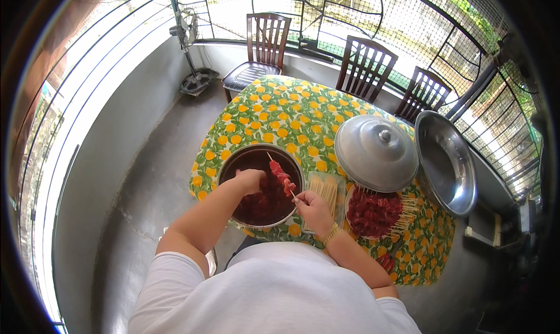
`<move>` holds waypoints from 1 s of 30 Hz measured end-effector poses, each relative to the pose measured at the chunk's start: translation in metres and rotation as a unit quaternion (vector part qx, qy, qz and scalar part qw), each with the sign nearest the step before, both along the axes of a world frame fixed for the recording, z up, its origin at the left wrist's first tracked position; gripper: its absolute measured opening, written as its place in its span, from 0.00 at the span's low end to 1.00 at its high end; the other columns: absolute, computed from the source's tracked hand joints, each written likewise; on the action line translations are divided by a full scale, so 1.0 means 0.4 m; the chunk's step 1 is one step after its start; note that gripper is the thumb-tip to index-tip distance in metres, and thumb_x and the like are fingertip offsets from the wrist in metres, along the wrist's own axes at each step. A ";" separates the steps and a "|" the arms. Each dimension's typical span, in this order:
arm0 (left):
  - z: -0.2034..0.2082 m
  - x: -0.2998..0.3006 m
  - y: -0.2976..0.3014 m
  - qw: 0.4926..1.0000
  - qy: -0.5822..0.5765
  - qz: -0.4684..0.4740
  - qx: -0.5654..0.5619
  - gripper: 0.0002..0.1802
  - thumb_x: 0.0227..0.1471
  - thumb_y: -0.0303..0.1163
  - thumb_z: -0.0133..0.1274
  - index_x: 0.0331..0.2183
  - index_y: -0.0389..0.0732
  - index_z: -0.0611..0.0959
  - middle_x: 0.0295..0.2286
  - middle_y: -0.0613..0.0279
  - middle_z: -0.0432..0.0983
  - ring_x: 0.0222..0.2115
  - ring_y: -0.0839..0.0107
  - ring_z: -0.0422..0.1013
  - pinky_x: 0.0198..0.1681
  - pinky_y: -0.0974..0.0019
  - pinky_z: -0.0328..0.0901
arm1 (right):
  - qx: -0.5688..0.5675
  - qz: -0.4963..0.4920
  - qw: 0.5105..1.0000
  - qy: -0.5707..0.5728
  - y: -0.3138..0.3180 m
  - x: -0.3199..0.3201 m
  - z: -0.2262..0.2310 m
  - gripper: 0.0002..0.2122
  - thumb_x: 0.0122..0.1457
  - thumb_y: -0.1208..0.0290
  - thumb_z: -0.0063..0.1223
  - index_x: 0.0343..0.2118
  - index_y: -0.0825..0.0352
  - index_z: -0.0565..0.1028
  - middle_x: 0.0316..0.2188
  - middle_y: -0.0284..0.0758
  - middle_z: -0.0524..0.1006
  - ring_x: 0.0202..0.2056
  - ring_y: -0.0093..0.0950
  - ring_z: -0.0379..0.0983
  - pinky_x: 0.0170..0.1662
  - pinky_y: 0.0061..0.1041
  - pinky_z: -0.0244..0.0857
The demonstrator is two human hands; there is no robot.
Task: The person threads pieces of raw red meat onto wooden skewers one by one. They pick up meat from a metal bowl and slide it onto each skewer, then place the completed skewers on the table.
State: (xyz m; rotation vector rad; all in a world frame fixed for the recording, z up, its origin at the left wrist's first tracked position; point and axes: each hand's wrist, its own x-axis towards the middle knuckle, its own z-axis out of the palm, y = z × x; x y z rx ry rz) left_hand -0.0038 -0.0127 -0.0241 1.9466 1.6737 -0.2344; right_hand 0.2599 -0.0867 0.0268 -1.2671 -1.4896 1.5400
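My right hand [314, 210] pinches the lower end of a bamboo skewer [281, 176] threaded with chunks of red raw meat. The skewer tilts over a round metal pot [301, 179], its bare tip pointing away from me. Inside the pot lies dark red meat [259, 207]. My left hand [251, 181] reaches into the pot, and its fingers are mostly hidden, so I cannot tell whether they hold a piece. Beside my right hand, a clear tray [339, 201] carries bare bamboo sticks [324, 188]. Further right, loaded meat skewers [374, 212] are piled on a plate.
A domed metal lid [373, 147] rests behind the skewer pile. A large metal basin [429, 150] leans at the table's right side. The table wears a lemon-print cloth [274, 112]. Chairs [364, 68] stand along the far side, and a stand fan [188, 33] is at the far left.
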 end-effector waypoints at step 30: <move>-0.087 -0.039 0.039 0.662 -0.516 0.473 -0.267 0.18 0.55 0.21 0.44 0.48 0.38 0.75 0.37 0.54 0.75 0.34 0.60 0.75 0.40 0.55 0.73 | -0.036 -0.011 0.999 0.015 -0.004 0.005 -0.031 0.05 0.64 0.73 0.51 0.37 0.70 0.75 0.25 0.27 0.74 0.26 0.16 0.69 0.31 0.17 0.64</move>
